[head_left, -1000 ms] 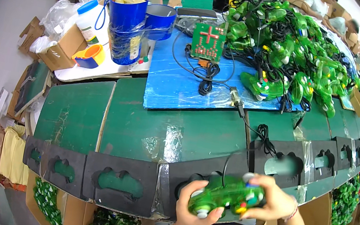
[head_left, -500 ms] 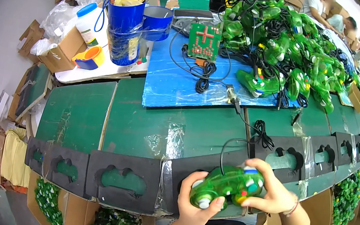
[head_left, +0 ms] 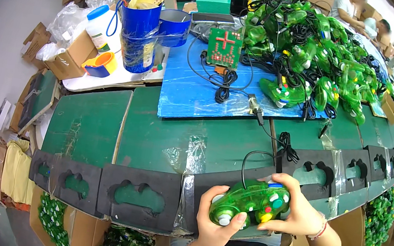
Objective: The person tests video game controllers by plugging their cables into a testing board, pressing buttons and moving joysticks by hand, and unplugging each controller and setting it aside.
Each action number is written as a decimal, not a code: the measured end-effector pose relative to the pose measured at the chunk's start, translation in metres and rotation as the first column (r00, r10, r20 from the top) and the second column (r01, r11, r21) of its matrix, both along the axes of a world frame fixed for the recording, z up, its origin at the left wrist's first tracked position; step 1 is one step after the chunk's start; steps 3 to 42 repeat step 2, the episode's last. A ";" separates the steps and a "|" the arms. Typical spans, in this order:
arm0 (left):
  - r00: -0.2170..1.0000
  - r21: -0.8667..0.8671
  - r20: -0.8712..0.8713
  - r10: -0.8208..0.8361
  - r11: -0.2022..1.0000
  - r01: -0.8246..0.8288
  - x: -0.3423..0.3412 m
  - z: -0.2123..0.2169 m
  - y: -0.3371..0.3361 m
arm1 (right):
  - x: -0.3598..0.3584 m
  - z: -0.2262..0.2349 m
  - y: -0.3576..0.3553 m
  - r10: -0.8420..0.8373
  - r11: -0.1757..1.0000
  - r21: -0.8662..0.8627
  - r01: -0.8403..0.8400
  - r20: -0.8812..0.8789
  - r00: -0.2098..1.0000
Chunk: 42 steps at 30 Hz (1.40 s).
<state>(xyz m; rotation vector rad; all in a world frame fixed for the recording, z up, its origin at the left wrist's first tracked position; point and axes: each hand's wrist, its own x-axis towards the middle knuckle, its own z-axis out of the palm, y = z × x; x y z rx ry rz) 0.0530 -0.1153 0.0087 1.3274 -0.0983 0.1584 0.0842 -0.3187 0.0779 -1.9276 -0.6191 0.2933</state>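
The green desk (head_left: 164, 133) runs across a cluttered workshop, with black foam holders (head_left: 137, 199) along its near edge. I hold a translucent green game controller (head_left: 250, 203) over that near edge, close to my body. My left hand (head_left: 214, 225) has its grip closed around the left handle, thumb lying beside the white stick. My right hand (head_left: 296, 212) wraps the right handle, fingers curled over the top, thumb near the coloured buttons. Its black cable (head_left: 254, 156) loops up onto the desk. Farther back lie a blue mat (head_left: 186, 95), a green circuit board (head_left: 224, 47), blue buckets (head_left: 141, 35) and a heap of green controllers (head_left: 319, 44).
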 end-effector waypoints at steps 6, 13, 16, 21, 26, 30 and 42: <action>0.999 -0.046 -0.022 -0.024 0.999 0.022 -0.002 -0.001 0.001 | 0.000 0.000 0.002 0.033 0.999 -0.019 -0.032 0.025 0.999; 0.999 -0.046 -0.022 -0.024 0.999 0.022 -0.002 -0.001 0.001 | 0.000 0.000 0.002 0.033 0.999 -0.019 -0.032 0.025 0.999; 0.999 -0.046 -0.022 -0.024 0.999 0.022 -0.002 -0.001 0.001 | 0.000 0.000 0.002 0.033 0.999 -0.019 -0.032 0.025 0.999; 0.999 -0.046 -0.022 -0.024 0.999 0.022 -0.002 -0.001 0.001 | 0.000 0.000 0.002 0.033 0.999 -0.019 -0.032 0.025 0.999; 0.999 -0.046 -0.022 -0.024 0.999 0.022 -0.002 -0.001 0.001 | 0.000 0.000 0.002 0.033 0.999 -0.019 -0.032 0.025 0.999; 0.999 -0.046 -0.022 -0.024 0.999 0.022 -0.002 -0.001 0.001 | 0.000 0.000 0.002 0.033 0.999 -0.019 -0.032 0.025 0.999; 0.999 -0.046 -0.022 -0.024 0.999 0.022 -0.002 -0.001 0.001 | 0.000 0.000 0.002 0.033 0.999 -0.019 -0.032 0.025 0.999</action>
